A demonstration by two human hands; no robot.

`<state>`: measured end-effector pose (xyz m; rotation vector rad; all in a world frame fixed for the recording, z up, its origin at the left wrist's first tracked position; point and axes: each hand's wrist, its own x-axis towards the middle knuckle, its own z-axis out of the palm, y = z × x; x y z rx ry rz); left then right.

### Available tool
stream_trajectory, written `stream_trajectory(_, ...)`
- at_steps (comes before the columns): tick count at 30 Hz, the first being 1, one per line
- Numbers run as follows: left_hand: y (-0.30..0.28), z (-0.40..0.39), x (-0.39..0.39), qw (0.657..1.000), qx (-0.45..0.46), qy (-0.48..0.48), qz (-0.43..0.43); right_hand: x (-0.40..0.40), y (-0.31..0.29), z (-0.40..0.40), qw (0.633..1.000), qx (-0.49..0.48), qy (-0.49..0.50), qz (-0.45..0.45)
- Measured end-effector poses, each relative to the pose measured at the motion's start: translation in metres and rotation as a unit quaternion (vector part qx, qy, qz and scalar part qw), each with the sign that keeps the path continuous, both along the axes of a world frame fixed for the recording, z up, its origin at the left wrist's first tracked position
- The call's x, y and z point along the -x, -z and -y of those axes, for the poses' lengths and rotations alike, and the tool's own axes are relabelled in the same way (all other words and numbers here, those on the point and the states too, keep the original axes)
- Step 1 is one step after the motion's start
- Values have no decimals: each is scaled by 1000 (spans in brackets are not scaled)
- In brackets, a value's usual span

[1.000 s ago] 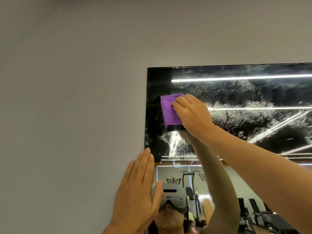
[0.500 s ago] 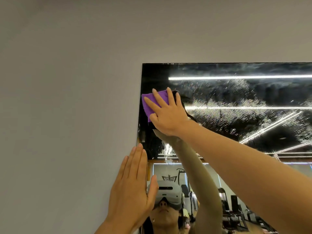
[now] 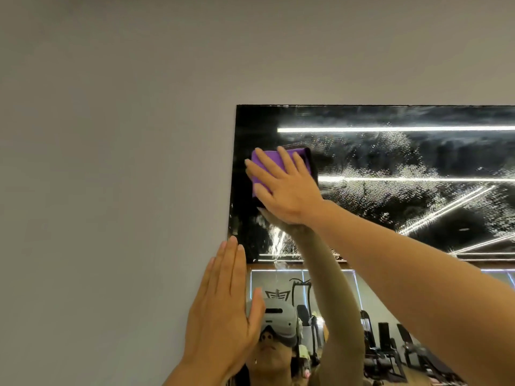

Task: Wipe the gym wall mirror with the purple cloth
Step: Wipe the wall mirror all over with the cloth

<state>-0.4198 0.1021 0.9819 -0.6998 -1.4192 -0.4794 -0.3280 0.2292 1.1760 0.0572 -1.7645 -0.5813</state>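
Both hands are laid flat: the right hand (image 3: 284, 188) presses the folded purple cloth (image 3: 274, 162) against the dark glass wall mirror (image 3: 390, 162) near its upper-left corner, while the left hand (image 3: 223, 307) is braced open-palmed at the mirror's left edge. Even pressure should be kept, with overlapping strokes carried right across the droplets (image 3: 395, 176).

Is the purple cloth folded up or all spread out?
Folded: the purple cloth is a small, thick pad under the right hand.
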Motion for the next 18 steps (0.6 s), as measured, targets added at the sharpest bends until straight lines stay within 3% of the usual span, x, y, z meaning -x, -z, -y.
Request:
stream_trajectory(3, 0, 1, -1, 1000, 1, -13, -9, -8, -14, -20, 988, 142, 10, -61)
stream_trajectory(5, -1, 2, 1, 1000, -1, -16, -10, -6, -15, -11, 980, 186, 10, -74)
stream_trajectory(10, -3, 0, 4, 1000, -2, -12, -2, 12, 9, 20, 999, -43, -4, 25)
stream_trajectory(12, -2, 0, 5, 1000, -2, -9, -2, 6, 5, 7, 998, -58, -4, 33)
stream_trajectory(15, -2, 0, 3, 1000, -7, -18, -13, -10, -10, -28, 994, 93, 5, -53)
stream_trajectory(18, -2, -4, 0, 999, -24, -35, -22, -14, -14, -27, 965, 246, 4, -95)
